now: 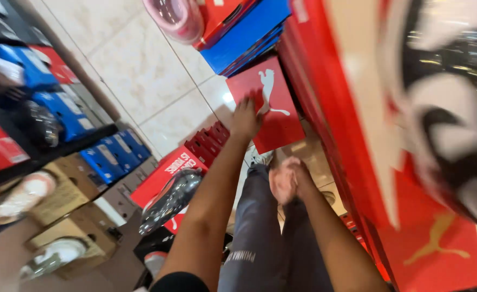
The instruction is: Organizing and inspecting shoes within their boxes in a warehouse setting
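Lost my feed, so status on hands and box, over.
Left hand flat on red shoebox. Right hand empty, blurred, near knee. Stacked red boxes crowd the right.

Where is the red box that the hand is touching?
In the head view the red box sits up the middle, under the left hand, below the blue boxes.

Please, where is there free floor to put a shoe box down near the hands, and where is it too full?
Free: the pale tiled floor between the dark shelf rack and the blue boxes. Crowded: under the left hand, which touches a red box, small red boxes fill the floor. The right hand hangs beside the red stack.
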